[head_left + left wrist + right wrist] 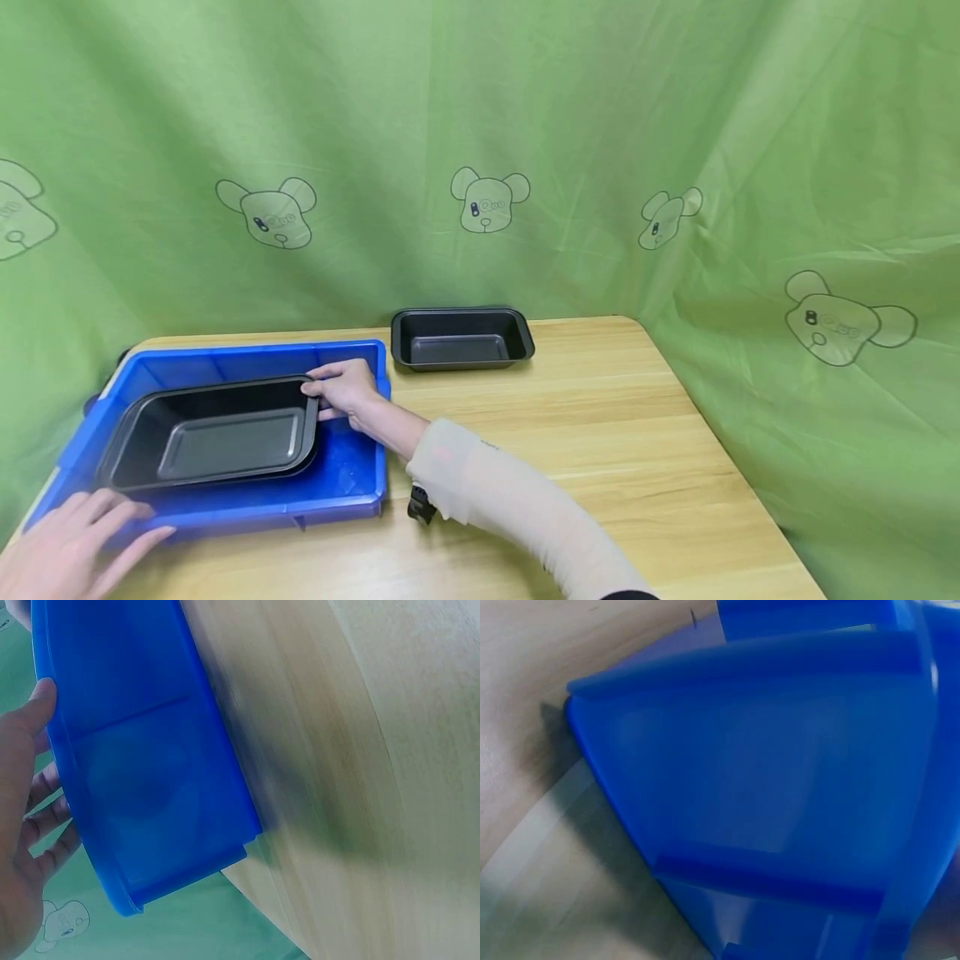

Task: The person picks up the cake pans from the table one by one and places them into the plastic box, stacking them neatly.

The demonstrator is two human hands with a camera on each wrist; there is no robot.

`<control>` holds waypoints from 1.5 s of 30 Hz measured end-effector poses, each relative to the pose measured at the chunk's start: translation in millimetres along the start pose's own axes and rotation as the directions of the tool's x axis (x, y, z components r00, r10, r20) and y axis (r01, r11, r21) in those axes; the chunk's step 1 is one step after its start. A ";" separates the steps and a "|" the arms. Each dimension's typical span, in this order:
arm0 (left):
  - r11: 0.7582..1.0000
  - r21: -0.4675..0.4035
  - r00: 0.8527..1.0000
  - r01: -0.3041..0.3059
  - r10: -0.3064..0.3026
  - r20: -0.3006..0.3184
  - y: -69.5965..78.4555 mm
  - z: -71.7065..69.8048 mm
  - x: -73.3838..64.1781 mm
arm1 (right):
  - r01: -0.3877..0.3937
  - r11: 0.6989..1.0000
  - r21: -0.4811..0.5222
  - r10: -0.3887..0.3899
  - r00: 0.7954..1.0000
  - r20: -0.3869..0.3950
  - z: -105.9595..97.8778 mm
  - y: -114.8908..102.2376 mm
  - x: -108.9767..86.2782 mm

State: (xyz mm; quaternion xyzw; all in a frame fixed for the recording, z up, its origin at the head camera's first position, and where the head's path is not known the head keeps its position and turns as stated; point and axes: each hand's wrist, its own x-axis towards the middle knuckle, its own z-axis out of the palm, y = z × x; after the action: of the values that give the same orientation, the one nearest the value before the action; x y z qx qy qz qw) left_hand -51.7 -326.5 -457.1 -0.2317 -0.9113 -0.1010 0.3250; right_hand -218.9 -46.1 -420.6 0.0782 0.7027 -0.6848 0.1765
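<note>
A large dark loaf pan point(232, 442) sits tilted inside the blue bin point(337, 508), with a second dark edge showing just under its right front corner. My right hand point(347, 392) pinches the pan's right rim, thumb on top and fingers below. At the bin's front left corner, my left hand point(75, 542) has its fingers loosely extended over the rim. In the left wrist view, the left thumb point(45, 697) lies at the bin's rim, the other fingers beyond it. The right wrist view shows the bin's outer wall point(765, 765); the right hand's grip is hidden there.
A smaller dark loaf pan point(461, 337) stands at the back of the wooden table point(600, 433), just right of the bin. A green curtain point(390, 125) with bear-head drawings hangs behind and along the right side.
</note>
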 end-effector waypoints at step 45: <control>0.995 0.070 0.991 0.068 -0.076 0.107 8.1 -4.7 -1.4 | 0.190 0.970 -0.154 -0.167 0.975 0.149 -83.8 -36.8 -20.5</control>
State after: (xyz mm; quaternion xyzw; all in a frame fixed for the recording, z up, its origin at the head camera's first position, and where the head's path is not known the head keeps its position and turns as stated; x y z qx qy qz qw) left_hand -44.3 -321.6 -454.1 -0.1929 -0.9384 -0.0694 0.2782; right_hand -224.7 37.7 -379.0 -0.0471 0.7485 -0.6401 0.1669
